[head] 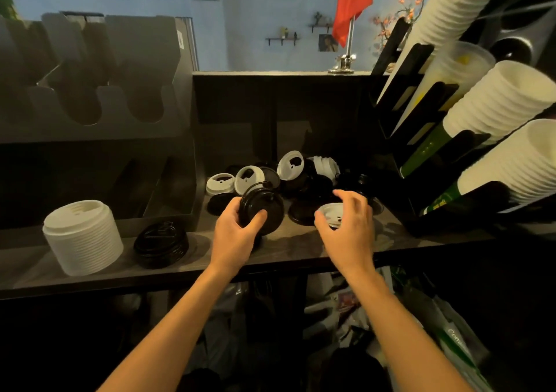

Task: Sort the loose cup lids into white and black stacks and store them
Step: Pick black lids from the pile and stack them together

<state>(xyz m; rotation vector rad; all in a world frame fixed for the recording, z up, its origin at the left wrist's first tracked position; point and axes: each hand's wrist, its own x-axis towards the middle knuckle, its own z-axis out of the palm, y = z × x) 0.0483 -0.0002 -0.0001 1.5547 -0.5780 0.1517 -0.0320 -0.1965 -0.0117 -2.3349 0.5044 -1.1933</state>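
The grip of the left hand [233, 229] pinches a black lid [262, 211] mid-frame; the right hand [346, 226] curls around a white lid [331, 211] above the tabletop [285, 250]. Loose lids [288, 175] sit piled behind: a careless reach could scatter them, or topple the white stack [82, 236] and black stack [161, 242] at lower left

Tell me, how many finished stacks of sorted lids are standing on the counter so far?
2. The tall white stack stands at the counter's left end, and the short black stack sits just right of it. The loose pile farther right may hide other small stacks.
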